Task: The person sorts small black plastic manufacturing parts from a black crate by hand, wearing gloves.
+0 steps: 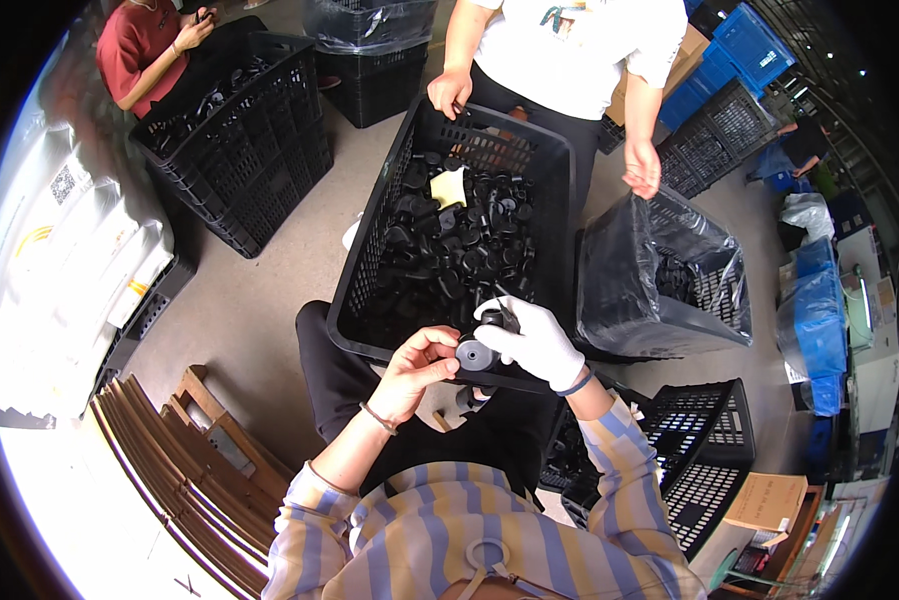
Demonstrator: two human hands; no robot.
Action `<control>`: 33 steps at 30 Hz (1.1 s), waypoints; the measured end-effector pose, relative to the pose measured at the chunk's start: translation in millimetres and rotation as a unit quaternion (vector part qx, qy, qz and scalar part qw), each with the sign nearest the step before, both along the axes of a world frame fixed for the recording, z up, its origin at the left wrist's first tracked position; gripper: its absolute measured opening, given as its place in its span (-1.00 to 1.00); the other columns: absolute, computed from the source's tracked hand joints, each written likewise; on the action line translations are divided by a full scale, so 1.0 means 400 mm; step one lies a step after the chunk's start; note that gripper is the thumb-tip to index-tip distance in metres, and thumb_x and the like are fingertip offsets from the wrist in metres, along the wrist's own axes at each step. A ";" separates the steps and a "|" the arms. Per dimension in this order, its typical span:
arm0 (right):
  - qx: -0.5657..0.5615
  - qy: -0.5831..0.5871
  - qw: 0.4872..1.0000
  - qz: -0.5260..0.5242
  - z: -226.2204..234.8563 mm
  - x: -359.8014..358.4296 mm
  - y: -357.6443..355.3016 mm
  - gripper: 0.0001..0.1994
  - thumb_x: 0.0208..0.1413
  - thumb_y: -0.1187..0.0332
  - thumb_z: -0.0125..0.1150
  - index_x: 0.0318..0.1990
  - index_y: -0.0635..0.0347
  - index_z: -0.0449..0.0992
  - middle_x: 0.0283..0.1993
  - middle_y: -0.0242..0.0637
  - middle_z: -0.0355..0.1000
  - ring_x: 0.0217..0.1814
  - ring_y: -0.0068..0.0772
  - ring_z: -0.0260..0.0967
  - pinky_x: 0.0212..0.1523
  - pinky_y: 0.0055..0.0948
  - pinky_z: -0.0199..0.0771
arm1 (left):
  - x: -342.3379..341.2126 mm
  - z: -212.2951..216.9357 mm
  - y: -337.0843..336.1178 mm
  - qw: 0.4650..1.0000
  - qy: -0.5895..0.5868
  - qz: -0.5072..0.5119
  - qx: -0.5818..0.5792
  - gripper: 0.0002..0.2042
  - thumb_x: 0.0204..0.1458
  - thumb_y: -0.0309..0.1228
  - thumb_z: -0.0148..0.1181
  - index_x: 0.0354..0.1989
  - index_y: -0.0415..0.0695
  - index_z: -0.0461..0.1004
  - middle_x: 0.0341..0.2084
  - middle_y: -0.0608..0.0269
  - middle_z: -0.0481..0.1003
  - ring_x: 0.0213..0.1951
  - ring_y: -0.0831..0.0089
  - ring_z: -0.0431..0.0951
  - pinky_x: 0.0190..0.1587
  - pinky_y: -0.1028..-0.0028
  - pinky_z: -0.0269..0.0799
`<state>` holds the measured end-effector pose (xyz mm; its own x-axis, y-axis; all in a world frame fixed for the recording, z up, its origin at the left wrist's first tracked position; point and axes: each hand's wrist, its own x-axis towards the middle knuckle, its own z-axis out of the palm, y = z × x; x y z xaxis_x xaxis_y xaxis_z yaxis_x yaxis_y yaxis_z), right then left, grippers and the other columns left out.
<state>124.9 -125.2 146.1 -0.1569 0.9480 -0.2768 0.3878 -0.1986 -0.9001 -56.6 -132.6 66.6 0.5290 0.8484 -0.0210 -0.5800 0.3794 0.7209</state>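
Observation:
My bare left hand [416,372] pinches the rim of a round plastic part [475,355], whose grey disc face has a small hole in the middle. In a white glove, my right hand [534,340] is closed on a black piece [497,318] right behind that disc. I cannot tell whether the two are joined. Both hands are over the near rim of a large black plastic crate [346,290]. Inside it lies a heap of small black plastic parts [459,245], with a yellowish scrap [448,188] on top.
Across the crate stands a person in a white shirt [579,50], one hand at its far rim. A bag-lined crate [619,280] stands to the right, stacked black crates [259,160] at far left. Brown boards [169,460] lie near left; another black crate [704,465] is near right.

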 end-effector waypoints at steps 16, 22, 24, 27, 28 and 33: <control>0.008 -0.019 1.000 -0.010 -0.052 0.027 -0.037 -0.71 -0.12 0.25 0.18 -0.27 0.24 0.40 -0.55 -0.36 0.37 -0.63 -0.65 0.30 -0.66 -0.63 0.28 | 0.048 -0.007 0.001 0.975 0.194 -0.029 0.109 -0.87 -0.21 -0.60 0.22 -0.58 -0.28 0.35 -0.19 0.27 0.27 -0.29 0.62 0.37 -0.29 0.62 0.38; 0.019 0.169 0.981 -0.096 -0.096 0.067 -0.051 -0.86 -0.03 0.38 0.10 -0.31 0.21 0.40 -0.57 -0.50 0.29 -0.62 -0.78 0.21 -0.64 -0.73 0.17 | 0.001 -0.028 0.056 0.948 0.268 0.092 0.144 -0.87 -0.15 -0.58 0.16 -0.60 -0.21 0.32 -0.23 0.22 0.28 -0.35 0.63 0.37 -0.37 0.66 0.33; 0.014 0.189 0.962 -0.195 -0.062 0.147 -0.059 -0.83 0.00 0.36 0.07 -0.26 0.21 0.37 -0.56 -0.46 0.28 -0.69 -0.73 0.18 -0.74 -0.82 0.08 | -0.008 -0.006 0.102 0.941 0.303 0.062 0.136 -0.87 -0.08 -0.52 0.11 -0.62 -0.26 0.36 -0.38 0.23 0.36 -0.42 0.60 0.39 -0.38 0.64 0.31; 0.059 0.569 0.763 -0.302 -0.071 0.326 -0.072 -0.62 0.08 0.16 -0.06 -0.09 0.29 0.26 -0.45 -0.36 0.30 -0.60 -0.73 0.21 -0.80 -0.82 0.02 | -0.017 -0.012 0.191 0.877 0.408 0.010 0.252 -0.79 -0.02 -0.40 0.05 -0.59 -0.28 0.43 -0.55 0.21 0.39 -0.44 0.48 0.42 -0.37 0.57 0.29; 0.107 0.638 0.709 -0.280 -0.061 0.364 -0.075 -0.56 0.09 0.10 -0.09 -0.04 0.31 0.23 -0.42 -0.34 0.30 -0.58 -0.72 0.21 -0.80 -0.81 0.04 | -0.012 -0.033 0.225 0.864 0.427 -0.022 0.266 -0.76 0.00 -0.35 0.03 -0.58 -0.27 0.45 -0.57 0.18 0.40 -0.44 0.41 0.43 -0.36 0.54 0.29; -0.011 0.597 0.763 -0.248 -0.153 0.302 -0.071 -0.47 0.08 0.00 -0.16 0.04 0.27 0.18 -0.49 -0.44 0.29 -0.75 -0.75 -0.01 -0.84 -0.74 0.01 | 0.040 -0.171 0.328 0.674 0.633 -0.225 0.306 -0.78 -0.19 -0.33 0.05 -0.39 -0.17 0.49 -0.51 0.05 0.48 -0.35 0.16 0.47 -0.24 0.35 0.35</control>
